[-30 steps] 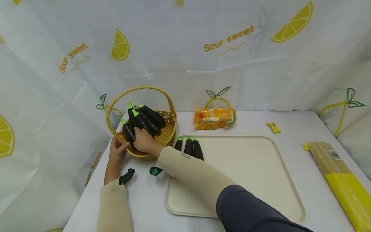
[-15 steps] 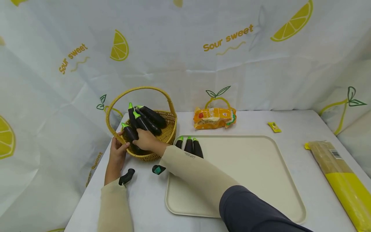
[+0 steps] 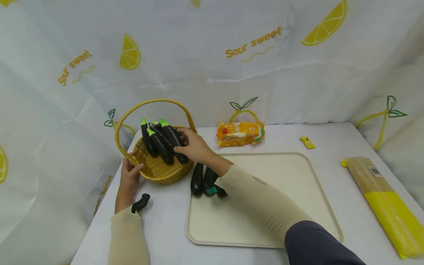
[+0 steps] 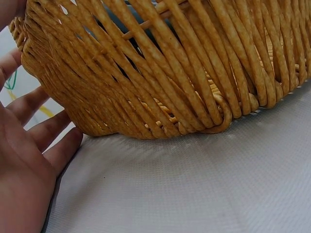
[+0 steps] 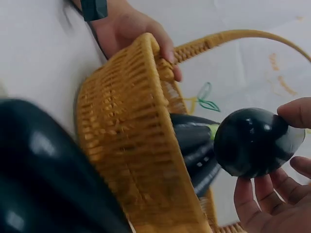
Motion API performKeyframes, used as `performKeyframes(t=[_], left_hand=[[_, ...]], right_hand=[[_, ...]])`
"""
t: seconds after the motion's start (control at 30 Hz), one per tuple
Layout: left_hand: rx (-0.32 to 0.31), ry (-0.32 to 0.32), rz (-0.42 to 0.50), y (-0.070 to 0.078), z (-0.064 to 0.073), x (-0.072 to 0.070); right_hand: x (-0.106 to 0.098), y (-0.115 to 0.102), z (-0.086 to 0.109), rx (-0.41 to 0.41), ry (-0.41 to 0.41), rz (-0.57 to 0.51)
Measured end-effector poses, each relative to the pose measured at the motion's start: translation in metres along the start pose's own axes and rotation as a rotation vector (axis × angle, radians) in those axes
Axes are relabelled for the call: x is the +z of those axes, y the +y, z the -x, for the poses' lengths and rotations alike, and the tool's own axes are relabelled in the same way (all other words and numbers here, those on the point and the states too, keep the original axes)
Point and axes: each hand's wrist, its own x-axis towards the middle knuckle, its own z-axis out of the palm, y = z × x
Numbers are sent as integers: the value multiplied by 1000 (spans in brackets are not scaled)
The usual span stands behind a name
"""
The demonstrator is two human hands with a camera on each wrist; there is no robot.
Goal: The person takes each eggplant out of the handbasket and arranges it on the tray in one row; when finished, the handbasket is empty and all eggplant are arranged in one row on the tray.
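Several dark eggplants (image 3: 160,147) with green stems lie in the yellow wicker basket (image 3: 165,176). My right hand (image 3: 196,148) holds one eggplant (image 3: 173,141) over the basket's right side, thumb and fingers on opposite sides. In the right wrist view the round end of this held eggplant (image 5: 257,143) faces the camera. My left hand (image 3: 128,182) grips the basket's left rim, thumb over the edge. Its spread fingers (image 4: 46,128) lie against the outer weave in the left wrist view. On the tray, eggplants (image 3: 197,180) lie at the left edge, partly covered by my right forearm.
The beige tray (image 3: 265,235) stands right of the basket. Behind it lies an orange food packet (image 3: 240,134); a small yellow sachet (image 3: 307,142) is farther right. A long yellow-and-clear packet (image 3: 384,206) lies along the right edge. The tall basket handle (image 3: 155,101) arches over the eggplants.
My right hand has moved up and right from the basket's near left, and now holds an eggplant at its right side. The near-left basket floor now shows. The left hand keeps its grip.
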Motion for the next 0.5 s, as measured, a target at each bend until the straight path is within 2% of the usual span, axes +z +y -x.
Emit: performKeyframes(t=[0.2,0.4,0.5], left_hand=[[-13,23,11,0,1,-6],[-18,-2,15,-1,-1,-3],[-18,10,21,-1,-1,-1]], right_hand=[[-37,19,40,76,50,38],[-67,54,87,212,125,36],[-75,68,111,286,143,9]])
